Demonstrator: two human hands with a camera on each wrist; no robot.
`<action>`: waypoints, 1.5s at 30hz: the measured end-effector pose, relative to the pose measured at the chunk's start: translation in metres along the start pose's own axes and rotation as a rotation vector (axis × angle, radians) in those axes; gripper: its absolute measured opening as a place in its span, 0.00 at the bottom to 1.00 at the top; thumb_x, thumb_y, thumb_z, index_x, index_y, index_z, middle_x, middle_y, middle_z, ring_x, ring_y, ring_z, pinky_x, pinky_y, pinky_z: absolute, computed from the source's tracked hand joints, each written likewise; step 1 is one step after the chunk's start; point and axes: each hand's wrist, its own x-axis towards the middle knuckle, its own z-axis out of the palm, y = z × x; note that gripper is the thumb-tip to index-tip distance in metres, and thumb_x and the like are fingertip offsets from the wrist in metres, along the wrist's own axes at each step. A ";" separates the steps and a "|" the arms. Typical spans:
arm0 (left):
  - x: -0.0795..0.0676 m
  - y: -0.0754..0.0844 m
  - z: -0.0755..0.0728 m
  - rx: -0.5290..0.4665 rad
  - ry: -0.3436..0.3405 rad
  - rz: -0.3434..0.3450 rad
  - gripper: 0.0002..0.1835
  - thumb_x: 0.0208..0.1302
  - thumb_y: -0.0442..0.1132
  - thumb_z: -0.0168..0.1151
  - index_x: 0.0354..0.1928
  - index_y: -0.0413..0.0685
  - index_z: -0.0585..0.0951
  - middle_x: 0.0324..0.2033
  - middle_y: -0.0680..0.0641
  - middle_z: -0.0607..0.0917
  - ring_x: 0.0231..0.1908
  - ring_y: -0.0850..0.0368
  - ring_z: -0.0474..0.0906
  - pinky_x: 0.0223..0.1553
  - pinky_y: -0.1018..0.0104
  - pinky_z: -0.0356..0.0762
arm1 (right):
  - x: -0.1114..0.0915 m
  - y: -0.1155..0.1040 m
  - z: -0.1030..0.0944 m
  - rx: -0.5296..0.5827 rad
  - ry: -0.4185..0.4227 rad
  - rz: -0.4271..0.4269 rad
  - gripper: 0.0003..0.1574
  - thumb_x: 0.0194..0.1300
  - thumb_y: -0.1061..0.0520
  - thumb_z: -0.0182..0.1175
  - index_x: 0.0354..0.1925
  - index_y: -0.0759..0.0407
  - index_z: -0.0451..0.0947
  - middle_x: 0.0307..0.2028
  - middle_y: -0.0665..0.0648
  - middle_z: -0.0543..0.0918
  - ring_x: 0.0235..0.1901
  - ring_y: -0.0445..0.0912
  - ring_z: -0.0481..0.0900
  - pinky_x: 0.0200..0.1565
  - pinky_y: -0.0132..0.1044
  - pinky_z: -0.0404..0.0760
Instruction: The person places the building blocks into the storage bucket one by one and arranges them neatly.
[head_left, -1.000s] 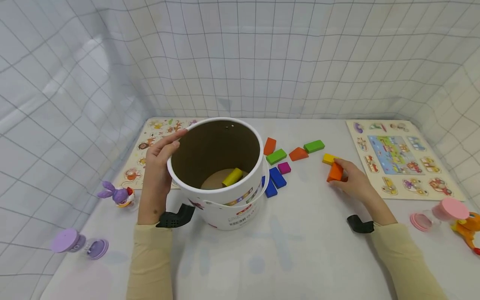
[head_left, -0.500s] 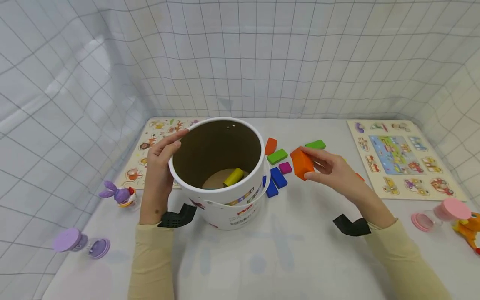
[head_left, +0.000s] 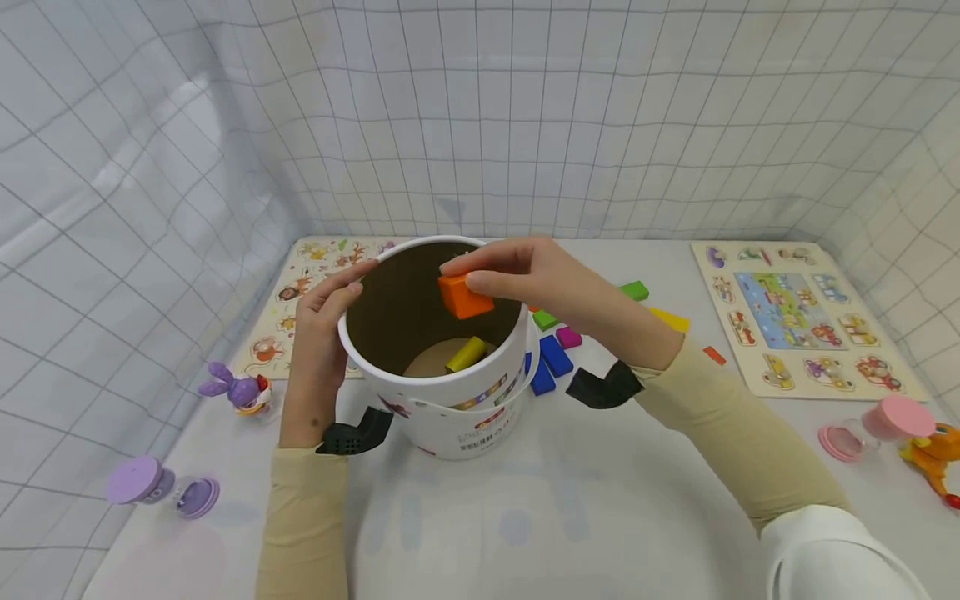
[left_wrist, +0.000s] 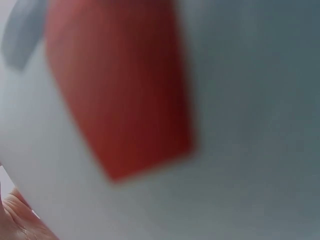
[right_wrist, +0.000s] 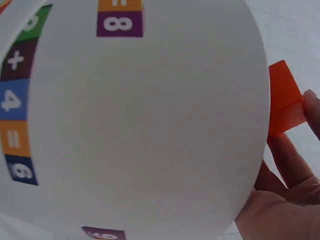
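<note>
A white bucket (head_left: pixel 442 421) with a carry handle and printed stickers stands on the table, mouth up and leaning slightly toward me. My left hand (head_left: pixel 318 333) holds it at the left rim, thumb and fingertips on the edge. Between the thumb and fingers of my right hand (head_left: pixel 536 271) is an orange block (head_left: pixel 467 300), held over the bucket's mouth. The right wrist view has the same orange block (right_wrist: pixel 284 92) pinched beyond the bucket wall. On the bucket's floor lies a yellow cylinder (head_left: pixel 466 354). The left wrist view shows mostly blurred bucket wall (left_wrist: pixel 250 150).
Right of the bucket lie two blue blocks (head_left: pixel 556 356), a magenta block (head_left: pixel 568 337), green blocks (head_left: pixel 634 290) and a yellow block (head_left: pixel 670 320). Puzzle boards (head_left: pixel 795 308) lie on both sides. A purple rabbit toy (head_left: pixel 240 390) and a pink-topped toy (head_left: pixel 896 417) stand farther out.
My right hand has lifted the orange block off the table and carried it left to above the bucket. The left hand and the bucket stay put.
</note>
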 end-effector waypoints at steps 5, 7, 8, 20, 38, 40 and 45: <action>0.000 0.000 0.000 0.012 0.001 -0.010 0.15 0.63 0.36 0.50 0.49 0.42 0.78 0.46 0.46 0.77 0.48 0.52 0.70 0.47 0.64 0.68 | 0.027 0.000 0.008 -0.127 -0.063 -0.024 0.15 0.57 0.51 0.60 0.43 0.51 0.80 0.42 0.47 0.80 0.44 0.41 0.75 0.45 0.35 0.74; 0.000 0.000 0.001 0.015 -0.001 -0.006 0.15 0.63 0.35 0.49 0.50 0.42 0.78 0.46 0.46 0.77 0.48 0.52 0.70 0.46 0.65 0.69 | 0.035 0.001 0.011 -0.167 -0.081 -0.045 0.14 0.56 0.52 0.61 0.41 0.53 0.81 0.42 0.46 0.80 0.44 0.40 0.75 0.45 0.34 0.74; 0.000 0.000 0.001 0.016 0.002 -0.003 0.15 0.63 0.35 0.49 0.50 0.41 0.78 0.46 0.46 0.77 0.48 0.52 0.71 0.46 0.65 0.70 | 0.039 0.001 0.011 -0.173 -0.087 -0.052 0.13 0.56 0.52 0.61 0.40 0.53 0.82 0.43 0.46 0.80 0.44 0.39 0.75 0.45 0.33 0.74; 0.001 -0.005 0.001 0.000 -0.011 0.017 0.15 0.62 0.35 0.50 0.50 0.41 0.77 0.47 0.45 0.78 0.49 0.50 0.69 0.49 0.60 0.66 | -0.012 0.015 -0.005 -0.061 0.312 -0.183 0.15 0.62 0.59 0.54 0.46 0.63 0.77 0.50 0.54 0.77 0.53 0.41 0.70 0.49 0.35 0.72; 0.002 -0.002 0.001 -0.002 -0.004 -0.015 0.15 0.62 0.36 0.51 0.50 0.43 0.78 0.48 0.46 0.78 0.50 0.50 0.69 0.50 0.60 0.63 | -0.166 0.189 -0.077 -0.239 0.775 0.544 0.34 0.61 0.45 0.53 0.61 0.58 0.61 0.61 0.65 0.60 0.56 0.57 0.56 0.51 0.49 0.61; 0.002 -0.002 0.001 0.002 -0.005 -0.017 0.15 0.62 0.36 0.51 0.50 0.43 0.78 0.48 0.46 0.78 0.51 0.51 0.68 0.49 0.60 0.63 | -0.165 0.195 -0.076 -0.300 0.737 0.543 0.36 0.60 0.46 0.55 0.61 0.59 0.61 0.58 0.68 0.61 0.51 0.58 0.58 0.46 0.45 0.63; 0.002 -0.001 0.000 0.018 0.007 -0.022 0.16 0.62 0.36 0.50 0.50 0.43 0.78 0.48 0.46 0.77 0.51 0.50 0.69 0.49 0.60 0.65 | -0.158 0.201 -0.070 -0.513 0.546 0.493 0.35 0.56 0.53 0.61 0.59 0.61 0.62 0.58 0.70 0.60 0.51 0.61 0.59 0.48 0.53 0.65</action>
